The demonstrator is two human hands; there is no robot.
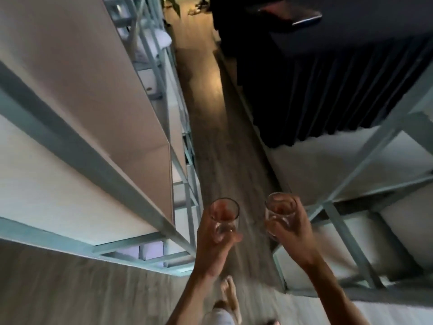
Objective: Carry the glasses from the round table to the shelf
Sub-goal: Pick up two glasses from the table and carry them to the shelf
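Clear glass, twice over: the left hand (214, 245) closes its grip round a left tumbler (224, 218), the right hand (289, 231) closes its grip round a right tumbler (280, 213). Both tumblers are upright and look empty; they sit near each other but apart, at 6 o'clock in the view, above the wooden floor (210, 127). Grey metal shelf frames (98, 158) run along 9 o'clock and 3 o'clock. A dark curtain (328, 97) hangs at 1 o'clock. A bare foot (230, 294) shows at 6 o'clock. No writing is legible.
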